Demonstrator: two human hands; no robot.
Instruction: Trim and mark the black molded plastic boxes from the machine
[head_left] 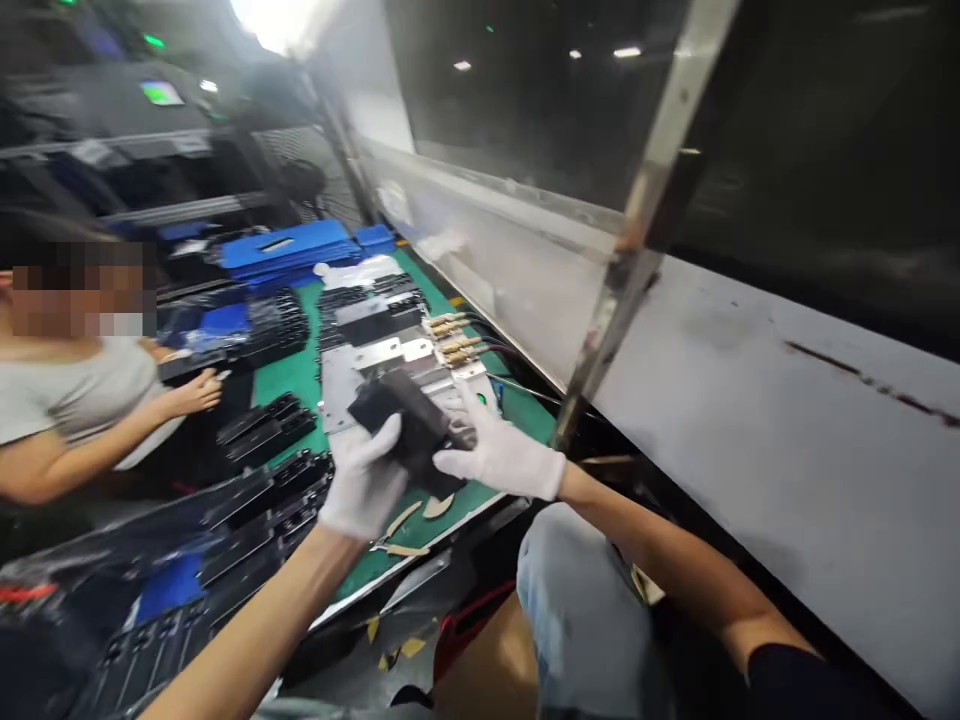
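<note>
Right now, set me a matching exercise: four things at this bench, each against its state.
Things:
1. Black padded piece
2. Co-worker's hand
3. Green work mat
4. Brass-tipped connectors

States:
A. Wired, at the edge of the metal plates
B. Held between the left hand and right hand, both white-gloved
C. Bare, without a glove
D. Lying under the metal plates

Pairs: 1-B, 2-C, 3-D, 4-A
</note>
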